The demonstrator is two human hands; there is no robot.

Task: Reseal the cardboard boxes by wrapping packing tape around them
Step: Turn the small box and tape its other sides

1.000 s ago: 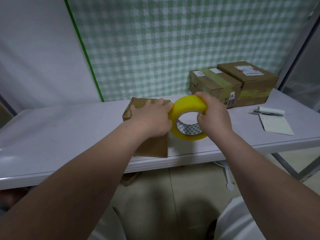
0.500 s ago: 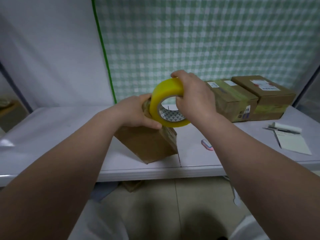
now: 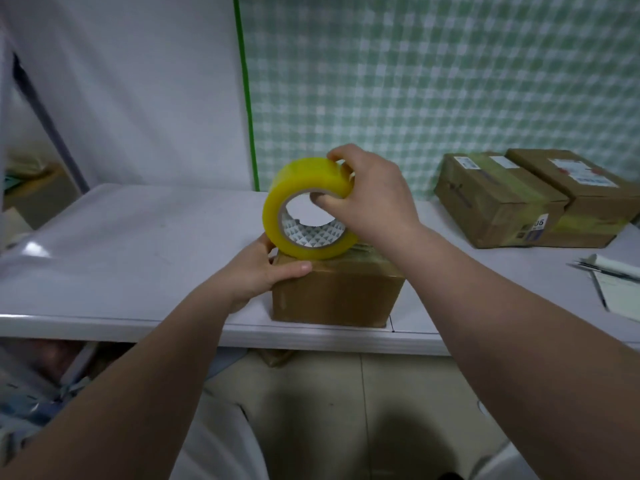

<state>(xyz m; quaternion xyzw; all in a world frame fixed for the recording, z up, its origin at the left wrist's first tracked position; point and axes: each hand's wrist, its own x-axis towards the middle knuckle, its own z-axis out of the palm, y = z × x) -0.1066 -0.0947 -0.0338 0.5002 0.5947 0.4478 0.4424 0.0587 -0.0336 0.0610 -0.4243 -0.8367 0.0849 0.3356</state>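
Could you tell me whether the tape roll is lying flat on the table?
No, the right hand holds the tape roll on edge atop the cardboard box.

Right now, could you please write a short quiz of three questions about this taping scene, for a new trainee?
1. True or false: the right hand grips the yellow tape roll.
2. Choose one. The tape roll is: A) at the top of the near box; B) flat on the bare table; C) on the floor.
3. Which hand steadies the near box, and how many far boxes sit at the back right?

Key: 1 true. 2 A. 3 the left hand; two.
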